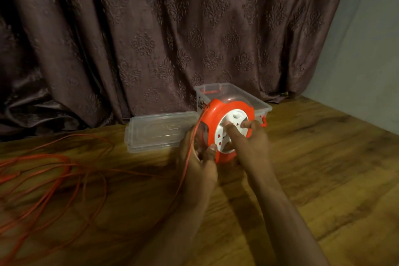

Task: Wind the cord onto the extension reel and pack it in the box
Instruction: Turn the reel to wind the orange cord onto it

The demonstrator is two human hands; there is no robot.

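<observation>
wood-grain flooring (302,168) carries all the items, with a dark patterned curtain (151,39) hung behind them. the extension reel (226,129) is held upright just above the floor, in front of the clear plastic box (262,107), which stands open against the curtain. the box's lid (157,131) lies flat on the floor just to the left of the box.

the left hand (198,157) is clenched around the reel's left rim and handle area, where the orange cord (54,170) enters the housing. the fingers (234,131) of the right hand (250,147) are pressed on the white centre face of the reel, apparently placed to turn it; a closed grip on a knob cannot be confirmed.

most of the cord lies in loose loops across the floor at the left, with one strand led up to the reel. winding is therefore judged to be at an early stage. the bulk of the cord remains to be taken in. the reel is not yet placed in the box, and the lid is not yet fitted.
</observation>
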